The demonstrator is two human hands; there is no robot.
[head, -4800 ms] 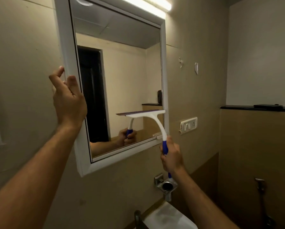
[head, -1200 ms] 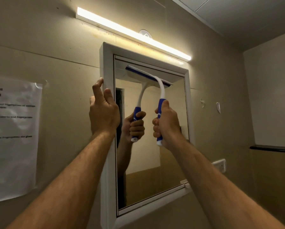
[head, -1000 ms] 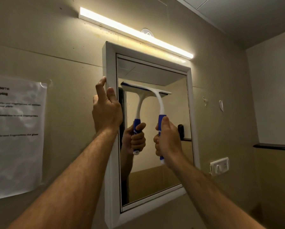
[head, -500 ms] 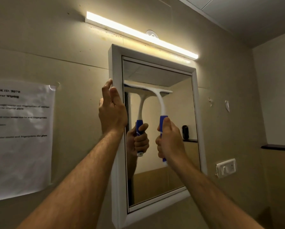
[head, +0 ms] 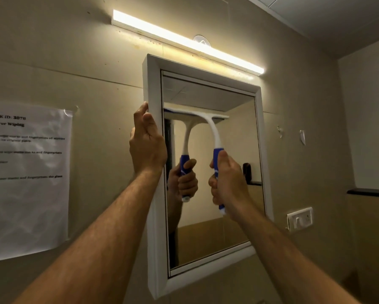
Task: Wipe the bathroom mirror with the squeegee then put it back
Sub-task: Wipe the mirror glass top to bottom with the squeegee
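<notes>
The right hand [head: 229,183] is gripping the squeegee [head: 212,132] handle, blade seemingly touching the mirror [head: 228,172]; the left hand [head: 146,148] fingers are curling round its left frame edge.

White, blue and beige around the mirror

The mirror [head: 208,172] has a white frame; the squeegee [head: 210,132] is white with a blue grip (its reflection shows the same). The walls [head: 100,62] are beige, the paper notice [head: 28,178] white with black print, the light strip [head: 184,42] warm yellow-white.
</notes>
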